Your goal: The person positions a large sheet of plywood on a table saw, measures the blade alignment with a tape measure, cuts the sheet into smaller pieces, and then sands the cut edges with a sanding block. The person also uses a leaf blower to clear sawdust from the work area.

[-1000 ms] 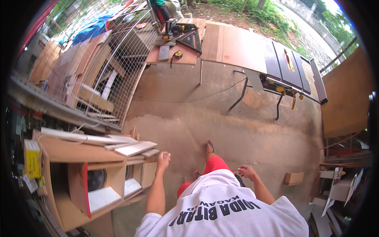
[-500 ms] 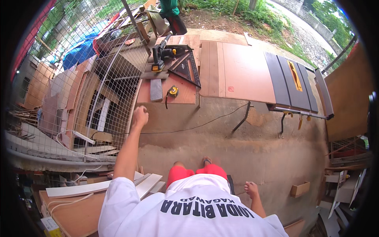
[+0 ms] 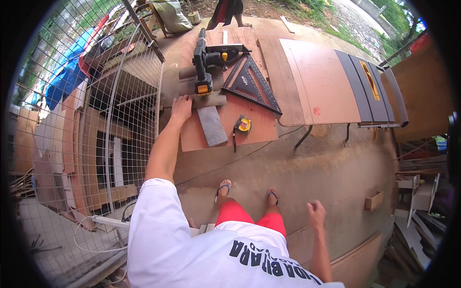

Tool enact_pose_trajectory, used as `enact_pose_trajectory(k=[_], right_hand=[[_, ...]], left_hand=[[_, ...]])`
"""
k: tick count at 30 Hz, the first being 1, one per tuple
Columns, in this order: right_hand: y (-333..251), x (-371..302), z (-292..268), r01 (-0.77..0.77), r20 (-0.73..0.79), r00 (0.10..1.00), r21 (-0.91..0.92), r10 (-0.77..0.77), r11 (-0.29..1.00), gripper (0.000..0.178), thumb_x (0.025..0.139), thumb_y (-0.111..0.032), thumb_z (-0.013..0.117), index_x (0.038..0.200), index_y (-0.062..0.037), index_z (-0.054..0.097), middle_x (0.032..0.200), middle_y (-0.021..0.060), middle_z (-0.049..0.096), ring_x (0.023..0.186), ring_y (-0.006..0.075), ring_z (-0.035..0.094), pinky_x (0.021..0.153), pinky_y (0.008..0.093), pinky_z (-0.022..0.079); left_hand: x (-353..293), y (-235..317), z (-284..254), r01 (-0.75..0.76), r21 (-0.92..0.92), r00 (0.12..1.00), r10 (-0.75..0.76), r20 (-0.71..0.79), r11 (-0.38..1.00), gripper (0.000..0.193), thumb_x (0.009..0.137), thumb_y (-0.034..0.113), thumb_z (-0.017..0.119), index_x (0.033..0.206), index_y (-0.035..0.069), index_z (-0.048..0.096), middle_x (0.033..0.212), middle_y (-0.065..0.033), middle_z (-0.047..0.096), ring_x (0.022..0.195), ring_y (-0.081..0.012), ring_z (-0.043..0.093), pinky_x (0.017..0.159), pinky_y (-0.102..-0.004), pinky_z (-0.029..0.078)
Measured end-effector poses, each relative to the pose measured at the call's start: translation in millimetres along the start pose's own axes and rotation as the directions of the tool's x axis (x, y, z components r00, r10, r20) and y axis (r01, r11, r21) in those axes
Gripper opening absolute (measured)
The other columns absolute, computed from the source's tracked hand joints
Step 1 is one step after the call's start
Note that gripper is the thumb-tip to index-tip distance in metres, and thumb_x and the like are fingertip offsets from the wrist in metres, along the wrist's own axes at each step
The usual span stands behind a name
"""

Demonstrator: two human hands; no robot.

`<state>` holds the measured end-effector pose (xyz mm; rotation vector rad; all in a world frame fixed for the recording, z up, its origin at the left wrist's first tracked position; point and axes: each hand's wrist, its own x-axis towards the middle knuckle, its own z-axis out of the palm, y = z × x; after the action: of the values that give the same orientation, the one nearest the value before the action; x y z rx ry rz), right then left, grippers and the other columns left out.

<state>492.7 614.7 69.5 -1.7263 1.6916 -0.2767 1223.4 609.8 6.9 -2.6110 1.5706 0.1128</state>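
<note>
And my left hand [image 3: 181, 108] has come forward: a moment ago it was short of the worktop [image 3: 192, 135], now it's up at the left edge, with the bench close below me. Beyond, the other person's legs [image 3: 225, 13] have slipped to the far rim of view.

Fingers out front, close together, tips right by the left end of a brown wooden strip [image 3: 218, 100]. Touching or just beside it? Can't tell, and with the palm hidden I can't say whether they're gripping. My right hand [image 3: 316, 214] hangs low over the floor, right and near, fingers curled, nothing visible in it; how tightly they're closed, I can't tell.

The strip looks stiff, light and fairly tough; its exposed left end is the place to pinch. But here's the catch: the black cordless tool [image 3: 200, 62] sits with its yellow battery [image 3: 203, 90] over it, far and right of my fingers. That should be the heavy one, weighted at the battery, best held round the handle. Near and right of the hand lies the grey block [image 3: 212, 126], rigid, probably smooth, one to take across its narrow sides.
</note>
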Motion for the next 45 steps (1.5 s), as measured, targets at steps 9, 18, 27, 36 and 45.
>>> enact_pose_trajectory(k=[9, 18, 27, 36, 45], right_hand=[[-361, 52, 270, 0.736, 0.113, 0.677, -0.143, -0.727, 0.662, 0.073, 0.079, -0.037, 0.089, 0.137, -0.0072, 0.056, 0.129, 0.0256, 0.054, 0.121, 0.0454, 0.052, 0.101, 0.0539, 0.048], [-384, 97, 336, 0.535, 0.273, 0.843, -0.331, -0.464, 0.777, 0.096, 0.069, -0.034, 0.094, 0.149, -0.0174, 0.043, 0.135, 0.0313, 0.045, 0.125, 0.0513, 0.048, 0.097, 0.0621, 0.048], [-395, 56, 309, 0.537, 0.207, 0.843, -0.252, -0.497, 0.805, 0.080, 0.076, -0.031, 0.087, 0.140, -0.0021, 0.050, 0.139, 0.0306, 0.046, 0.126, 0.0485, 0.049, 0.101, 0.0613, 0.046], [-558, 199, 344, 0.318, 0.128, 0.928, 0.212, -0.349, 0.924, 0.071, 0.081, -0.031, 0.085, 0.133, 0.0013, 0.049, 0.124, 0.0304, 0.064, 0.124, 0.0474, 0.060, 0.103, 0.0531, 0.052], [-588, 204, 331, 0.092, 0.045, 0.983, 0.725, -0.180, 0.682, 0.040, 0.086, -0.022, 0.077, 0.120, -0.0049, 0.063, 0.098, 0.0186, 0.075, 0.093, 0.0380, 0.073, 0.085, 0.0444, 0.056]], left_hand=[[-15, -57, -44, -0.276, 0.139, 0.924, 0.302, -0.236, 0.951, 0.030, 0.094, 0.013, 0.055, 0.119, 0.015, 0.073, 0.119, -0.0073, 0.075, 0.113, -0.0273, 0.070, 0.110, -0.0491, 0.045], [-6, -76, -79, -0.445, 0.185, 0.802, 0.482, -0.353, 0.876, 0.017, 0.092, 0.013, 0.058, 0.098, 0.015, 0.074, 0.096, -0.0039, 0.072, 0.096, -0.0258, 0.071, 0.091, -0.0432, 0.051], [-50, -103, -68, -0.492, 0.137, 0.777, 0.505, -0.377, 0.860, 0.021, 0.089, 0.010, 0.060, 0.106, 0.014, 0.072, 0.094, -0.0040, 0.070, 0.088, -0.0262, 0.070, 0.080, -0.0412, 0.053], [-75, -68, -72, -0.441, -0.311, 0.874, 0.324, -0.362, 0.842, 0.026, 0.095, -0.004, 0.056, 0.117, 0.003, 0.068, 0.108, -0.0194, 0.070, 0.096, -0.0434, 0.071, 0.078, -0.0510, 0.058], [-113, -161, -117, -0.348, -0.361, 0.749, 0.025, -0.662, 0.865, 0.015, 0.102, -0.001, 0.057, 0.112, -0.004, 0.068, 0.102, -0.0213, 0.068, 0.095, -0.0388, 0.067, 0.086, -0.0444, 0.053]])
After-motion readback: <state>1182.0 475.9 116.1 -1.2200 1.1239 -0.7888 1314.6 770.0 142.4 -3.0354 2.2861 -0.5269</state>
